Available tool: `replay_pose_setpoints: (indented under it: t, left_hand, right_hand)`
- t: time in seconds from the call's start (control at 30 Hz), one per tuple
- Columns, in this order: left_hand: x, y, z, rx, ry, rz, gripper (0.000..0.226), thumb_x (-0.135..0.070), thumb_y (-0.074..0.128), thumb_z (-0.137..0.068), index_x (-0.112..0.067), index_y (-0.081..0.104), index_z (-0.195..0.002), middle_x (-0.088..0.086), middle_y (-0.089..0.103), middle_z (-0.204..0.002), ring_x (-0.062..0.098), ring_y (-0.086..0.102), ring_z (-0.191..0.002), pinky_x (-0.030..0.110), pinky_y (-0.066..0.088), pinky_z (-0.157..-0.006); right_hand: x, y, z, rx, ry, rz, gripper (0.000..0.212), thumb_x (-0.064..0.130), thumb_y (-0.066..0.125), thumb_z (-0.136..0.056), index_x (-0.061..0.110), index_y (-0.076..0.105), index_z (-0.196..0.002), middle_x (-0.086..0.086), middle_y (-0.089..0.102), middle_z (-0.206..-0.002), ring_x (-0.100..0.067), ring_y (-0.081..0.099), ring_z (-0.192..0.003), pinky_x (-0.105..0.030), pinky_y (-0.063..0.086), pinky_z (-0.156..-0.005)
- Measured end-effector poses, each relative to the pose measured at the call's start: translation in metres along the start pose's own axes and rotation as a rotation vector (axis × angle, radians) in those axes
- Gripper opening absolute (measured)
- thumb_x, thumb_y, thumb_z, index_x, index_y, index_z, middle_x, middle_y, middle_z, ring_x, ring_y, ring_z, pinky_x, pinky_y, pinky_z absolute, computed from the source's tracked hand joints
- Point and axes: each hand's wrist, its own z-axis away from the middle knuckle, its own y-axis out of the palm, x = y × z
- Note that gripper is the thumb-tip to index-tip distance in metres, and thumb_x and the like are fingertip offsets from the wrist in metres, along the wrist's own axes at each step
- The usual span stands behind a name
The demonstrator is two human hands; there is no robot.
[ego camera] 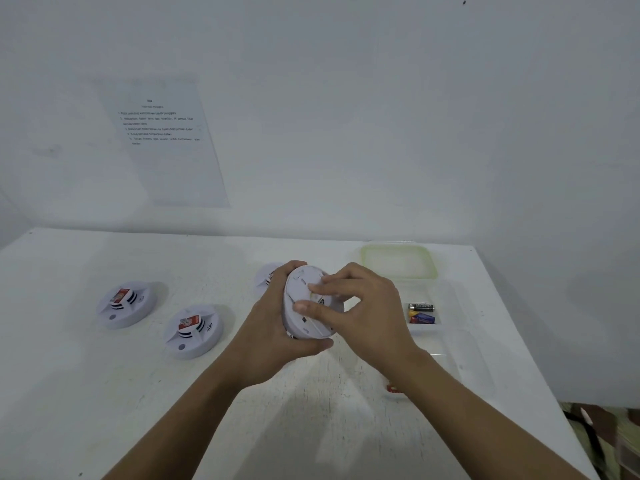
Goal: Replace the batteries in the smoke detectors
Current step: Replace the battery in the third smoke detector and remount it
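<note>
Left hand (277, 327) grip clamped round a white smoke detector (304, 327), held on edge above the worktop (104, 393) middle, right hand (367, 313) fingertips (317, 289) pinched on its back, batteries (420, 313) in clear tray (448, 299) by right edge

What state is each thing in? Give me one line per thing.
Held detector: off the table, on edge, back facing camera; left hand grips it, right hand pinches at its back.
Far-left detector: on table, red battery on top.
Middle detector: on table, red battery on top.
Rear detector: mostly hidden behind left hand.
Box: open, batteries inside.
Lid: off, behind box.
</note>
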Motion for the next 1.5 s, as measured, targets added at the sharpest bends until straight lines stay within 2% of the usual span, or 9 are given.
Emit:
replay_pose_setpoints:
  t: [0.17, 0.33, 0.47, 0.63, 0.8, 1.13, 1.3, 1.4, 1.5]
  left_hand:
    - [0.002, -0.001, -0.002, 0.001, 0.014, 0.018, 0.089, -0.021, 0.090, -0.066, -0.025, 0.038, -0.139, -0.010, 0.056, -0.130, 0.021, 0.058, -0.122, 0.042, 0.056, -0.098]
    - [0.003, 0.003, 0.000, 0.003, 0.012, 0.030, 0.088, -0.008, 0.090, -0.070, -0.030, 0.038, -0.137, -0.019, 0.058, -0.125, 0.013, 0.060, -0.120, 0.029, 0.057, -0.092]
    - [0.002, 0.006, 0.001, 0.017, 0.009, 0.027, 0.086, -0.008, 0.090, -0.070, -0.034, 0.039, -0.135, -0.020, 0.057, -0.122, 0.011, 0.061, -0.116, 0.032, 0.059, -0.090]
    - [0.006, 0.006, 0.000, 0.048, 0.001, 0.002, 0.091, -0.016, 0.092, -0.069, -0.032, 0.036, -0.140, -0.011, 0.057, -0.125, 0.019, 0.060, -0.118, 0.046, 0.059, -0.090]
    - [0.007, 0.008, -0.001, 0.032, 0.010, -0.061, 0.091, -0.022, 0.092, -0.069, -0.036, 0.036, -0.138, -0.018, 0.057, -0.123, 0.012, 0.061, -0.115, 0.040, 0.060, -0.091]
    - [0.008, -0.004, -0.006, 0.015, 0.037, -0.123, 0.091, -0.029, 0.092, -0.064, -0.030, 0.038, -0.138, -0.014, 0.057, -0.124, 0.015, 0.059, -0.116, 0.042, 0.058, -0.093]
    - [0.013, -0.001, -0.005, -0.057, -0.017, -0.127, 0.106, -0.041, 0.095, -0.057, -0.035, 0.034, -0.144, -0.017, 0.059, -0.129, 0.013, 0.064, -0.113, 0.037, 0.060, -0.091]
    - [0.014, -0.002, -0.006, -0.100, -0.008, -0.165, 0.101, -0.037, 0.097, -0.057, -0.040, 0.039, -0.139, -0.019, 0.061, -0.125, 0.007, 0.066, -0.107, 0.024, 0.060, -0.087]
    - [0.014, -0.003, -0.004, -0.121, 0.020, -0.194, 0.093, -0.039, 0.097, -0.056, -0.048, 0.045, -0.133, -0.025, 0.061, -0.120, 0.000, 0.062, -0.099, 0.014, 0.056, -0.076]
  right_hand:
    - [0.004, 0.000, -0.003, -0.022, 0.029, -0.021, 0.038, 0.054, 0.089, -0.063, 0.029, 0.083, -0.091, 0.012, 0.070, -0.086, -0.006, 0.068, -0.083, -0.028, 0.057, -0.072]
    - [0.007, -0.002, -0.006, -0.040, 0.087, 0.022, 0.048, 0.061, 0.089, -0.058, 0.028, 0.081, -0.092, 0.013, 0.073, -0.086, -0.002, 0.069, -0.078, -0.026, 0.060, -0.072]
    - [0.006, -0.005, -0.010, -0.032, 0.157, 0.045, 0.050, 0.064, 0.089, -0.055, 0.028, 0.080, -0.088, 0.015, 0.074, -0.083, 0.003, 0.068, -0.072, -0.015, 0.055, -0.066]
    - [0.005, -0.009, -0.017, 0.015, 0.220, 0.075, 0.047, 0.066, 0.089, -0.053, 0.027, 0.078, -0.078, 0.014, 0.073, -0.073, 0.000, 0.069, -0.068, -0.022, 0.058, -0.065]
    - [0.001, -0.008, -0.017, 0.035, 0.215, 0.096, 0.049, 0.069, 0.086, -0.055, 0.027, 0.077, -0.079, 0.013, 0.072, -0.071, -0.001, 0.068, -0.068, -0.019, 0.057, -0.063]
    - [-0.013, -0.015, -0.017, 0.164, 0.230, -0.126, 0.045, 0.046, 0.095, -0.057, 0.022, 0.081, -0.092, 0.007, 0.076, -0.078, -0.007, 0.073, -0.074, -0.031, 0.063, -0.073]
    - [-0.014, -0.007, -0.011, 0.170, 0.217, -0.048, 0.046, 0.061, 0.073, -0.076, 0.027, 0.078, -0.107, 0.013, 0.074, -0.089, -0.005, 0.071, -0.080, -0.022, 0.060, -0.075]
    - [-0.009, -0.003, -0.007, 0.210, 0.262, -0.172, 0.036, 0.046, 0.060, -0.095, 0.030, 0.069, -0.126, 0.008, 0.075, -0.100, -0.009, 0.073, -0.088, -0.029, 0.063, -0.081]
    - [-0.005, -0.002, -0.005, 0.233, 0.371, -0.418, 0.025, 0.030, 0.050, -0.105, 0.031, 0.068, -0.122, 0.002, 0.076, -0.104, -0.015, 0.075, -0.092, -0.029, 0.062, -0.079]
